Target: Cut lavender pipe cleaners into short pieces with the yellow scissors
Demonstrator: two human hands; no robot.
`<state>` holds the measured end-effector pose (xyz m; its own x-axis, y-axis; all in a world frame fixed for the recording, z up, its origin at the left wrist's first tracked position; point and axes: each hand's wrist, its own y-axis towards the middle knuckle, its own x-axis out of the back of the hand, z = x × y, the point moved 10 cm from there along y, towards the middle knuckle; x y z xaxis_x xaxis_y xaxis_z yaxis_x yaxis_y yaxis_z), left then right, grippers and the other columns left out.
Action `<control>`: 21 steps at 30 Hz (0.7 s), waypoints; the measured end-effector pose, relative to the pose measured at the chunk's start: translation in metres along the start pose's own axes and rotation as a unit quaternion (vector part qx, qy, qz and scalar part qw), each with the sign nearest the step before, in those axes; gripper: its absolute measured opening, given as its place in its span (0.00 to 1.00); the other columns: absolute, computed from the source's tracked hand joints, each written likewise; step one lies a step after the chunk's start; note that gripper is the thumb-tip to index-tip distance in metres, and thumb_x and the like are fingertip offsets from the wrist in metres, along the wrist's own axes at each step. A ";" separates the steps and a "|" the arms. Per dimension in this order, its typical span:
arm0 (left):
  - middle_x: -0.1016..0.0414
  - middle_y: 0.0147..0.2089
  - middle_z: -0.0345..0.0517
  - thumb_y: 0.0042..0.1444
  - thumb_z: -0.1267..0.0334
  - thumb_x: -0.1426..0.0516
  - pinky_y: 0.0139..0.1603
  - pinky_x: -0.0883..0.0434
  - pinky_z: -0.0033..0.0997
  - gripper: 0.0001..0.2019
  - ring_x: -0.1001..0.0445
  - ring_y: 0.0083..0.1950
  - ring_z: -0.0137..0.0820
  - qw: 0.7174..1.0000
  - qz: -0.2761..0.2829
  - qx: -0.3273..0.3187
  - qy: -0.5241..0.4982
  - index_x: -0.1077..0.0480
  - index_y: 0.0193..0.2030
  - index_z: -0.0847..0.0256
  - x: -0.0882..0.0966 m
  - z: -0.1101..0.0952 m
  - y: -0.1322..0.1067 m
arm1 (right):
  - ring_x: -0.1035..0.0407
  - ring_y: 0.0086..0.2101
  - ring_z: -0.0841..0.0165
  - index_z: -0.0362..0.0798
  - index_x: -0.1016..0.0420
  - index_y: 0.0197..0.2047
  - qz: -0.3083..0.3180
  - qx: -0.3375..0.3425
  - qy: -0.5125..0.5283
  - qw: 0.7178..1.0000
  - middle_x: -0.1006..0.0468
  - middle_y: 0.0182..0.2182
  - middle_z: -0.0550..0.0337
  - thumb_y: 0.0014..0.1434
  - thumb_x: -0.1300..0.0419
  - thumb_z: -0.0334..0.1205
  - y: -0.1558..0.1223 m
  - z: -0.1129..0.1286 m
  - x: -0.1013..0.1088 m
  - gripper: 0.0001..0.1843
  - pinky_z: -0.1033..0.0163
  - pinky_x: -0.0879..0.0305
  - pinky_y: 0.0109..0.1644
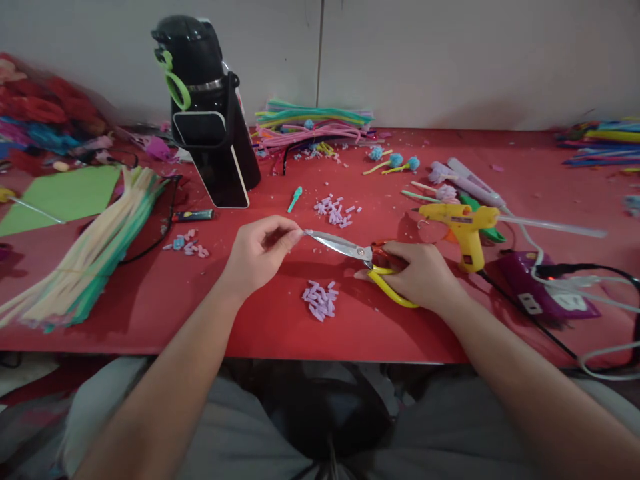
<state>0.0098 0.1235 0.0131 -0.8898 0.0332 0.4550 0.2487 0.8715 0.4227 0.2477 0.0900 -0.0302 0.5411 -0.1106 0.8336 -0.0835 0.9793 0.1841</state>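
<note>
My right hand (423,277) grips a pair of scissors (340,245) with red and yellow handles, its blades pointing left and nearly together. At the blade tips, my left hand (263,253) is closed in a pinch; whatever is between thumb and forefinger is too small to make out. Just below the blades lies a pile of short lilac pieces (320,300) on the red tabletop (270,327). A second scatter of lilac pieces (336,211) lies behind the scissors, with a small teal twisted piece (295,199) to its left.
To the right are a yellow glue gun (463,223) and a purple power strip (545,283) with cables. A black bottle (210,107) with a phone (220,167) against it stands at back left. Bundled pipe cleaners (95,247) lie left; blue pompom stems (395,160) lie behind.
</note>
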 end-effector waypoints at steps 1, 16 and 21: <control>0.27 0.27 0.41 0.59 0.61 0.39 0.28 0.34 0.23 0.07 0.32 0.27 0.25 1.000 0.000 0.000 0.000 0.25 0.33 0.62 0.000 0.000 0.000 | 0.50 0.22 0.73 0.49 0.45 0.20 -0.002 -0.003 -0.001 1.000 0.42 0.17 0.66 0.45 0.38 0.72 0.000 0.000 0.000 0.35 0.64 0.53 0.25; 0.27 0.27 0.41 0.59 0.60 0.40 0.28 0.33 0.24 0.08 0.30 0.28 0.25 1.000 -0.005 0.001 -0.010 0.25 0.33 0.62 0.001 0.000 0.000 | 0.52 0.23 0.73 0.50 0.44 0.21 0.007 -0.026 0.008 1.000 0.46 0.19 0.67 0.43 0.37 0.73 -0.002 -0.005 -0.001 0.35 0.64 0.53 0.26; 0.26 0.28 0.41 0.60 0.60 0.39 0.29 0.32 0.24 0.08 0.29 0.28 0.25 1.000 -0.012 -0.007 -0.007 0.25 0.34 0.61 0.001 -0.002 0.000 | 0.52 0.24 0.73 0.50 0.45 0.21 0.009 -0.021 0.008 1.000 0.46 0.18 0.67 0.43 0.37 0.73 -0.002 -0.004 -0.002 0.35 0.64 0.52 0.27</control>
<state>0.0091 0.1225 0.0150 -0.9007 0.0186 0.4341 0.2321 0.8651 0.4446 0.2501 0.0893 -0.0337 0.5526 -0.0914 0.8284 -0.0580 0.9873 0.1477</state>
